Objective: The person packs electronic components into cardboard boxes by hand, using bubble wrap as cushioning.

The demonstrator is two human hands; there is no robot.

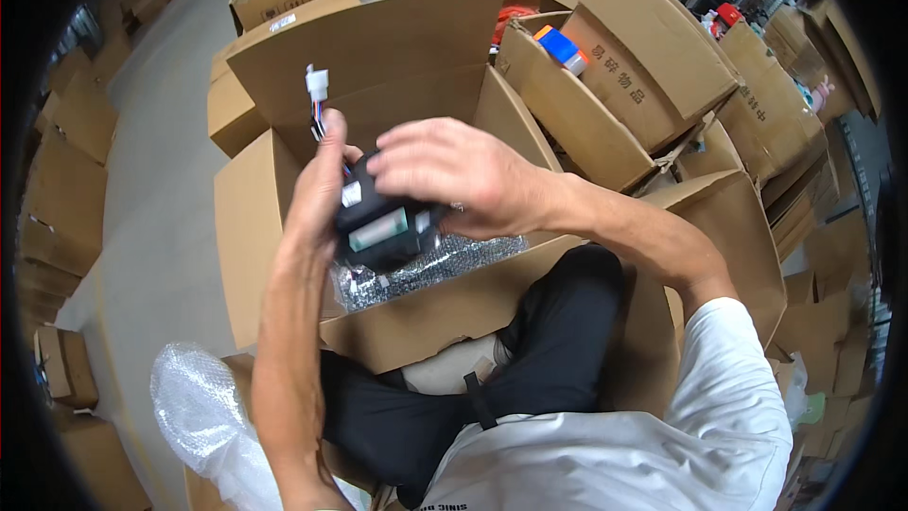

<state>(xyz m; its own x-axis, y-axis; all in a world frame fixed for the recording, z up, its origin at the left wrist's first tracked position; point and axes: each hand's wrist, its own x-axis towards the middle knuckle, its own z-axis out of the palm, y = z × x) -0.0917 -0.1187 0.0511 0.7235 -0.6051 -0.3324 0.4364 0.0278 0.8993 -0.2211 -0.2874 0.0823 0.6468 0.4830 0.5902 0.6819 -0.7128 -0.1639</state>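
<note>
black device [386, 200], one, with one white plug [318, 86], is clasped by left fingers [333, 130], right fingers [416, 159] half-curled over it, hold unclear

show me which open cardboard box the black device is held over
The large box right in front of the legs, with bubble wrap inside below the black device; the others stand around it.

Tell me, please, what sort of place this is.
Probably a warehouse or packing area: the many cardboard boxes, the bubble wrap and the open stretch of grey floor suggest it.
</note>
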